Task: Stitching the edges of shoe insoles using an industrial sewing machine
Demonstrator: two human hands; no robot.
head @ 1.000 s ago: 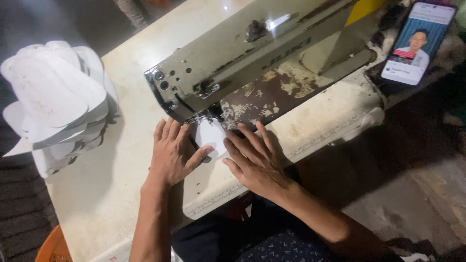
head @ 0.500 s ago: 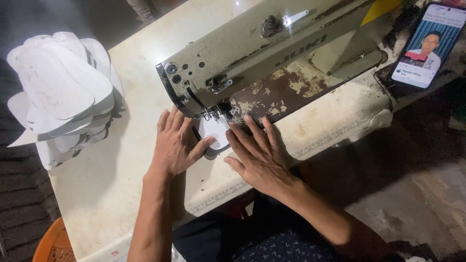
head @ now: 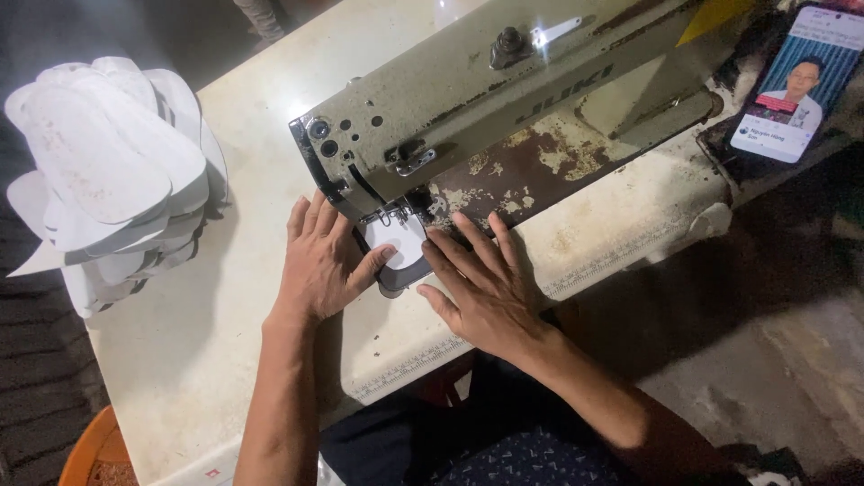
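Slid slightly further under the sewing machine (head: 504, 99) needle: white insole piece (head: 400, 241) (thin, light, likely floppy). Pinned flat between left hand (head: 319, 261) and right hand (head: 481, 288), fingers spread, best guided by edges.

We see a small white piece (head: 402, 245) with a rounded end and a dark edge along its near side, lying flat on the tabletop (head: 216, 351) under the head of the sewing machine (head: 504, 90). Its far end sits at the needle area; its near end points away from the machine, toward the tabletop's near edge.
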